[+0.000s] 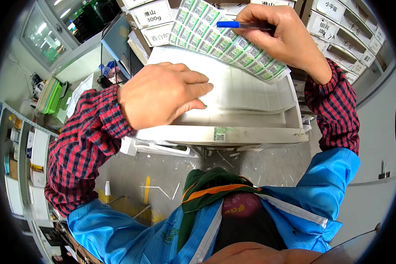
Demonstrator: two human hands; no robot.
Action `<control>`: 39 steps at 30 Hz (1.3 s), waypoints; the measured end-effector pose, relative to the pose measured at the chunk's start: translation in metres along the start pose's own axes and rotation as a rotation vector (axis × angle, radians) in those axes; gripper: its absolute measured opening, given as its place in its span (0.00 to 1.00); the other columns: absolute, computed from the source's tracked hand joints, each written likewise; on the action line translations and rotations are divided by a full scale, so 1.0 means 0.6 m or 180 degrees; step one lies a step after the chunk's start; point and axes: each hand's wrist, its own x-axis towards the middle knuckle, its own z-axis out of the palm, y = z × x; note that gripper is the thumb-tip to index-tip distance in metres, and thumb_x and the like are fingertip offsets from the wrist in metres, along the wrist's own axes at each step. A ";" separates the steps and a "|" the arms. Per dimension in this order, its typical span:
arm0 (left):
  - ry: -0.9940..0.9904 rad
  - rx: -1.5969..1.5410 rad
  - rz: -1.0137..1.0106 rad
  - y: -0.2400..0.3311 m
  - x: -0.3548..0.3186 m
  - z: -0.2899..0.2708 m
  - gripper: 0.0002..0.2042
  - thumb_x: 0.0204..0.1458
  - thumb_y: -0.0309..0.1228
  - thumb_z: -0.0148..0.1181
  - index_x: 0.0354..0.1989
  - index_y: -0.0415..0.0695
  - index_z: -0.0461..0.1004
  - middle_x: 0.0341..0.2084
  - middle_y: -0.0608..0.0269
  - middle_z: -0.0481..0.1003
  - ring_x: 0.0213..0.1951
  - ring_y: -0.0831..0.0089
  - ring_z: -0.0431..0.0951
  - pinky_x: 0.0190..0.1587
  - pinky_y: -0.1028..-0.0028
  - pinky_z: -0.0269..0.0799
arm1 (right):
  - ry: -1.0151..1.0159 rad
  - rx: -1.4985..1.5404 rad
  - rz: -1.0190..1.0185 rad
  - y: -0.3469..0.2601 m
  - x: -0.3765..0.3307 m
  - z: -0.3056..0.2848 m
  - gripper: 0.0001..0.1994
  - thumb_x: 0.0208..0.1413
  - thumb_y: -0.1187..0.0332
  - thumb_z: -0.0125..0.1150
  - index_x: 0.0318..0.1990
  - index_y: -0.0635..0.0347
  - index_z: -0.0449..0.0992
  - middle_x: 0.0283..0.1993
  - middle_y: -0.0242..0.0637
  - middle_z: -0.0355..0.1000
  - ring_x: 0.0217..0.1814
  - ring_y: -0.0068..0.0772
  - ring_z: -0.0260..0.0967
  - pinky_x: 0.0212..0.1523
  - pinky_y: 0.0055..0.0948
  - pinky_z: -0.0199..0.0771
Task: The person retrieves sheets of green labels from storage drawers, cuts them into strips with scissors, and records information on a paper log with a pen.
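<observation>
Between the thumb and fingers of my right hand (279, 37) is a pen with a blue cap (228, 24), pointing left. A sheet of green-and-white square code stickers (224, 42) slants under the pen and that hand; whether the fingers also grip it I cannot tell. My left hand (165, 94) lies palm down, fingers stretched out, on white sheets (253, 90) with a faint grid. These sheets lie in a shallow white drawer (264, 134), whose front edge carries one sticker (220, 133). The left hand holds nothing that shows.
Labelled box drawers stand behind on the left (152, 15) and right (339, 33). A blue folder-like panel (119, 42) rises at the far left. Shelving (26, 163) stands along the left side. Scraps litter the grey floor (259, 169) below the drawer.
</observation>
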 end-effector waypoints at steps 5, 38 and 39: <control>0.0284 0.0266 -0.0233 0.022 0.001 -0.011 0.09 0.45 0.28 0.63 0.37 0.41 0.78 0.29 0.58 0.78 0.33 0.60 0.77 0.37 0.66 0.74 | 0.0014 0.0149 0.0089 -0.027 0.001 0.001 0.05 0.50 0.76 0.58 0.35 0.66 0.75 0.21 0.35 0.70 0.21 0.18 0.61 0.24 0.21 0.63; 0.3538 -0.0583 -0.3195 0.039 -0.454 -0.372 0.14 0.58 0.32 0.57 0.49 0.39 0.75 0.45 0.67 0.75 0.47 0.83 0.72 0.50 0.83 0.64 | 0.0035 -0.0286 -0.2102 -0.077 0.015 0.037 0.03 0.47 0.71 0.60 0.30 0.59 0.76 0.27 0.41 0.73 0.30 0.43 0.72 0.32 0.37 0.73; 0.3727 -0.0446 -0.3440 0.035 -0.518 -0.380 0.15 0.57 0.32 0.57 0.50 0.39 0.75 0.45 0.66 0.75 0.47 0.82 0.72 0.50 0.84 0.63 | -0.0580 -0.0289 -0.2043 -0.093 0.002 0.054 0.04 0.47 0.71 0.59 0.31 0.59 0.76 0.29 0.40 0.72 0.31 0.43 0.72 0.31 0.36 0.72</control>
